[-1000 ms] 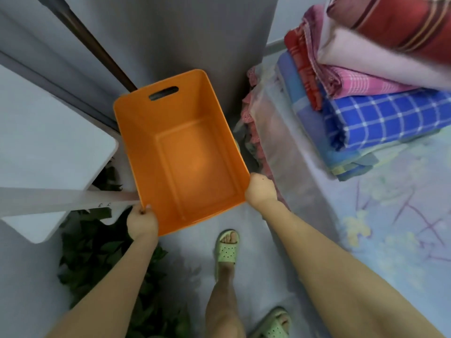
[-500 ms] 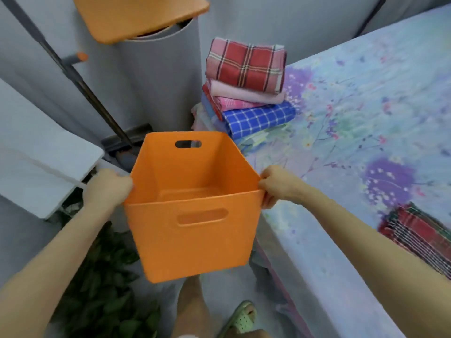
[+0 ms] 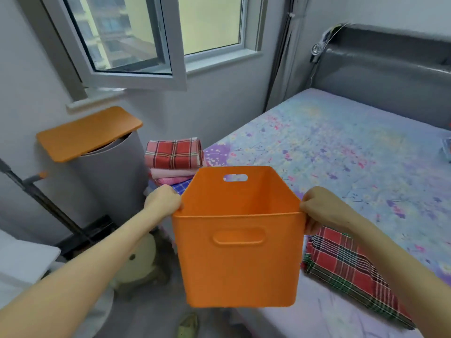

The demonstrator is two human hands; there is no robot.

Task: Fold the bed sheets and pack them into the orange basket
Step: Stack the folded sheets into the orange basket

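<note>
plain orange basket [image 3: 238, 259], red-plaid sheet [image 3: 341, 262]

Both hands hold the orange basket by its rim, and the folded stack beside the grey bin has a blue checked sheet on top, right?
Not quite. The head view shows the left hand and right hand holding the orange basket by its rim, but the top of the stack is a red plaid sheet; the blue checked sheet lies lower.

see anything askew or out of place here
The orange lid sits askew on the grey bin by the wall: it is tilted and overhangs to the left, with a dark gap beneath it. Nothing looks spilled or damaged. The basket is upright, gripped by the left hand and right hand.
</note>
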